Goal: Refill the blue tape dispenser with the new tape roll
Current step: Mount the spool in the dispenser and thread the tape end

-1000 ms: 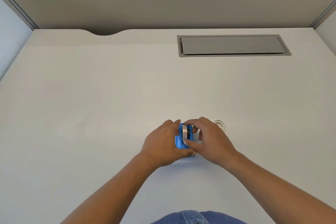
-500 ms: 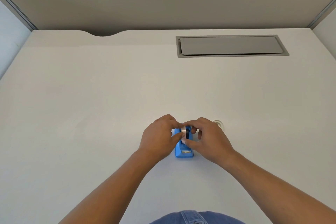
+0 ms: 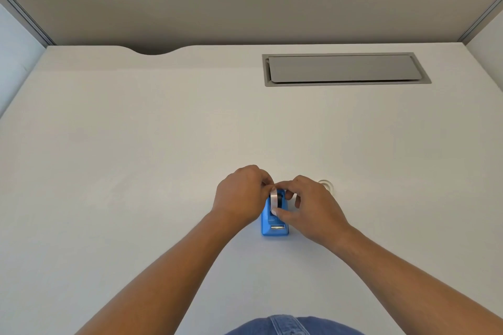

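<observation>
The blue tape dispenser stands on the white desk, in the near middle of the surface, with its cutter end toward the person. A tape roll sits upright in the far part of the dispenser, edge on to the camera, pale on its outer band and dark at the core. The left hand comes in from the left, fingers curled, pinching the top of the roll. The right hand comes in from the right, its forefinger bent over the top of the roll and its thumb pressed on the near side, so both hands grip the roll between them. Just beyond the right hand, on its far right side, lies a small pale ring, possibly an empty tape core, though it is half hidden. A grey cable hatch is set into the far right of the desk.
</observation>
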Demonstrator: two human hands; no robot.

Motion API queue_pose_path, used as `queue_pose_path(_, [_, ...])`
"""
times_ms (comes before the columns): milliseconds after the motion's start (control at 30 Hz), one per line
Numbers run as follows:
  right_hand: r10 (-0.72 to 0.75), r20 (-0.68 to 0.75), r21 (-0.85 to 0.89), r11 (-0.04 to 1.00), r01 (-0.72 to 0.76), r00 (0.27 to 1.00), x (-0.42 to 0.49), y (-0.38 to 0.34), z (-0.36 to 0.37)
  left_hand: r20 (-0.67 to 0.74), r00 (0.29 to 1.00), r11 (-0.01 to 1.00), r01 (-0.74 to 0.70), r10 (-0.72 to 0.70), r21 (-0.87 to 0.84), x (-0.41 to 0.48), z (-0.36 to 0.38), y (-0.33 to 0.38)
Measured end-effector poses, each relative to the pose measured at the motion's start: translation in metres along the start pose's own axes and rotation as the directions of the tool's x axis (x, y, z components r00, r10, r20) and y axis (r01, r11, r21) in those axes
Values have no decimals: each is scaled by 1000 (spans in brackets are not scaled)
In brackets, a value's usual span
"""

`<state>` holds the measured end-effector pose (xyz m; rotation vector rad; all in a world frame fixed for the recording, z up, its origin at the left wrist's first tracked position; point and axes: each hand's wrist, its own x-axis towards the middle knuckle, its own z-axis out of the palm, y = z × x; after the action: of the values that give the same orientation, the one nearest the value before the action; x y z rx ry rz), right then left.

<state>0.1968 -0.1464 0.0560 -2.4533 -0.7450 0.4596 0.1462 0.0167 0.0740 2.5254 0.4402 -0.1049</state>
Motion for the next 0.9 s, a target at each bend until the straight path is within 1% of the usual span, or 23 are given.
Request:
queue_pose_path(133, [-1, 5, 2, 1000, 1, 1000, -1, 0, 0, 15, 996, 993, -85, 84, 83, 0, 5, -1])
queue_pose_path(367, [-20, 18, -10, 1000, 20, 1000, 1, -2, -4, 19, 994, 990, -110, 108, 89, -2, 7, -2])
queue_pose_path(567, [-35, 15, 0, 999, 35, 999, -5, -5, -6, 28, 995, 993, -98, 97, 66, -11, 5, 0])
queue_pose_path(767, [-63, -74, 33, 997, 66, 995, -19, -9, -7, 34, 996, 994, -89, 88, 56, -25, 8, 2])
queue_pose_path(900, [-63, -105, 11, 998, 64, 992, -28, -12, -5, 34, 999, 999, -37, 36, 18, -36, 9, 3])
